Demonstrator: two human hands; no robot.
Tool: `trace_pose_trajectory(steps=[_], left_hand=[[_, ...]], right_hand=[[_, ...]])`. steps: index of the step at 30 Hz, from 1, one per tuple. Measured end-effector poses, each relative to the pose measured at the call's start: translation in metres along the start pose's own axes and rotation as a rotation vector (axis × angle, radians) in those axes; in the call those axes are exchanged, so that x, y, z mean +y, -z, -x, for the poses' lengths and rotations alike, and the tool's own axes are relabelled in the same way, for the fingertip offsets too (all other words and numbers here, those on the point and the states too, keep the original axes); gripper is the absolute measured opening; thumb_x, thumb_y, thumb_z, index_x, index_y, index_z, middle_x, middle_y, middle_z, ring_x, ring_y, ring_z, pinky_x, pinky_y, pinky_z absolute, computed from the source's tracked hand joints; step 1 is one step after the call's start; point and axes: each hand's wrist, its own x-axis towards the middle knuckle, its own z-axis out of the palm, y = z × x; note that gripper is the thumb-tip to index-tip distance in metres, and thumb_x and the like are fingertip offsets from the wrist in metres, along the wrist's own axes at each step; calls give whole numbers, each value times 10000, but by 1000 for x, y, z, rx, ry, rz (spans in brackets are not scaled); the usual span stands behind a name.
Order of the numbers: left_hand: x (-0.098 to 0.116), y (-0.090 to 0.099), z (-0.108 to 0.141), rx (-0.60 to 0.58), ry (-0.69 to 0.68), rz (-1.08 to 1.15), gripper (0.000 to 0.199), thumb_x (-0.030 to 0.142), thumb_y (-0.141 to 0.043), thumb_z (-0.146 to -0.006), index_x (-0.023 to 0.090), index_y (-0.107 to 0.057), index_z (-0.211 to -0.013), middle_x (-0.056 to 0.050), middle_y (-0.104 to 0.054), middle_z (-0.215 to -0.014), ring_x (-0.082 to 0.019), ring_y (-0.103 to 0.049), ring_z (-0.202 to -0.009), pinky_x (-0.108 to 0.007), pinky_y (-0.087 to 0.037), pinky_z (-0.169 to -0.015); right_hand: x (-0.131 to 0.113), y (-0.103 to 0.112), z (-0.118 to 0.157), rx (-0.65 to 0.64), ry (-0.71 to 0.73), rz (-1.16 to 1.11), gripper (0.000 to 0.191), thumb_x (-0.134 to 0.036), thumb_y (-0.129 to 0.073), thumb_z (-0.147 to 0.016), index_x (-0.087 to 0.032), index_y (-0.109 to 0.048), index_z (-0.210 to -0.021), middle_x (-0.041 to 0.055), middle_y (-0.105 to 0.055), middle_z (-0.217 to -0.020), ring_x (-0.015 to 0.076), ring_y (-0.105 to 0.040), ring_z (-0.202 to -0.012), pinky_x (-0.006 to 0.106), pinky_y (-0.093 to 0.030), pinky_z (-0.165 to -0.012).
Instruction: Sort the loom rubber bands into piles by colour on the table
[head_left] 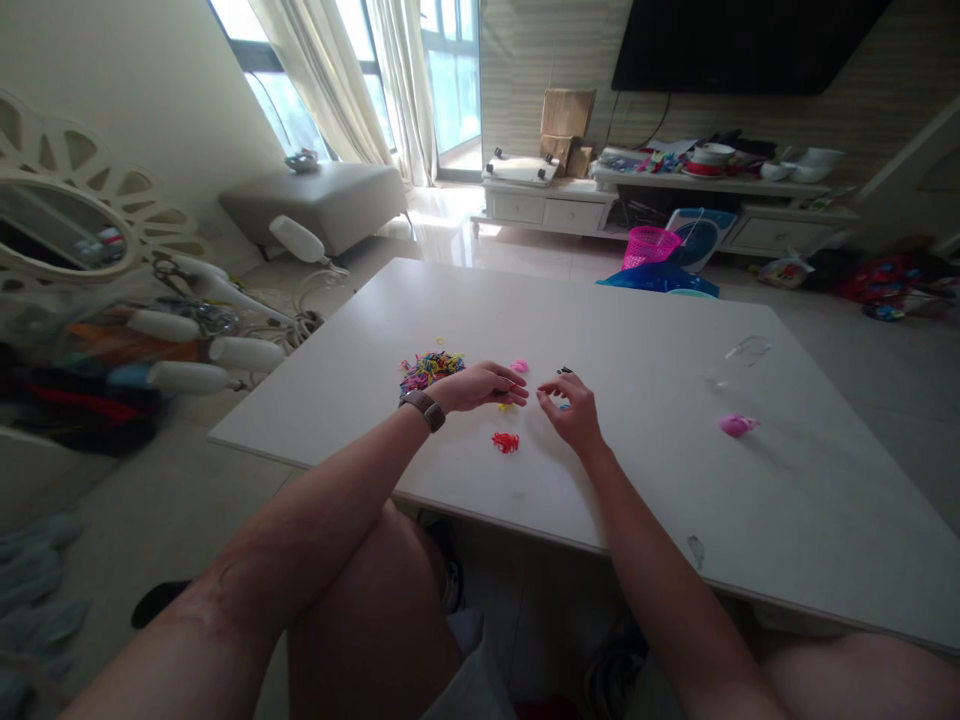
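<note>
One mixed heap of small coloured bands (431, 370) sits on the white tabletop (637, 340), left of both hands and nearer the left hand (481, 388), its outline too uneven to show a clear long axis. A single yellow band (440, 341) lies just beyond it. The left hand, below a wristwatch (424, 410), reaches rightward with fingers extended and spread slightly; whether it bears a band cannot be told. Around the hands lie five small groups: pink bands (519, 367) beyond the left fingers, yellow bands (506, 406) beside them, red bands (505, 442) nearer the person, black bands (565, 371) beyond the right hand (575, 412), and blue bands (564, 406) partly hidden by it. The right hand curls, thumb near forefinger; any pinch is unclear. Far right, one pink object (738, 426) rests near one clear object (750, 347). Individual bands are too small to count.
</note>
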Motion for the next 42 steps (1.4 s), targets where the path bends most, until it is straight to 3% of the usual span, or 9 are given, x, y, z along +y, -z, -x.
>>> trace_pose_trajectory(steps=[8,14,17,20,23,28,31,37,42], left_hand=[[-7,-1,-6,-163,-6,-104,248,124,-821,-729,79,-734,-957,-162,-772,-926,-209,-740,-908,-316,-559,-900],[-7,-3,-6,-158,0,-132,293,114,-827,-714,103,-715,-985,-125,-767,-865,-205,-744,-851,-369,-559,-920],[-3,3,-2,-101,-26,-142,319,79,-828,-705,89,-696,-994,-146,-755,-905,-219,-744,-872,-402,-550,-940],[0,11,0,59,-94,-170,290,63,-832,-693,85,-686,-943,-135,-738,-901,-216,-742,-864,-410,-550,-944],[0,16,1,162,-130,-171,269,76,-841,-687,88,-676,-898,-118,-724,-859,-223,-737,-879,-408,-557,-932],[-5,16,-1,155,-117,-174,292,115,-866,-664,93,-685,-891,-128,-732,-864,-229,-723,-906,-402,-566,-891],[-7,15,-2,131,-118,-167,293,116,-865,-665,97,-693,-901,-128,-740,-889,-222,-715,-929,-391,-556,-901],[-3,7,-2,101,-103,-59,214,89,-820,-724,98,-681,-886,-100,-722,-864,-215,-724,-938,-379,-534,-942],[-3,5,-4,110,-128,-25,207,101,-809,-750,101,-658,-891,-46,-683,-760,-183,-727,-871,-343,-531,-914]], right_hand=[[-1,-7,3,-118,-17,-141,122,-297,-696,-867,-245,-744,-966,33,-678,-884,165,-603,-782,307,-479,-660],[-3,-7,3,-182,-30,-152,96,-293,-678,-878,-247,-762,-886,37,-669,-824,172,-600,-785,303,-468,-640],[-6,-5,2,-168,-85,-138,107,-302,-672,-873,-239,-757,-856,41,-664,-815,174,-598,-773,301,-463,-625],[-8,-4,2,-193,-109,-171,115,-317,-679,-860,-233,-757,-846,38,-662,-802,174,-602,-777,298,-467,-636],[-12,-6,4,-357,-84,-236,102,-309,-697,-842,-239,-769,-824,33,-677,-820,160,-603,-761,291,-467,-648],[-18,-13,9,-584,-39,-291,85,-311,-733,-820,-248,-781,-788,38,-687,-870,167,-611,-805,296,-478,-689],[-18,-15,10,-544,-63,-279,98,-323,-745,-808,-233,-778,-831,30,-678,-853,146,-585,-734,294,-475,-675],[-13,-17,9,-304,-109,-232,119,-328,-716,-817,-217,-727,-857,12,-640,-767,131,-529,-647,287,-464,-630],[-13,-19,9,-278,-75,-257,190,-294,-719,-801,-233,-710,-980,24,-688,-895,141,-584,-710,289,-480,-644]])
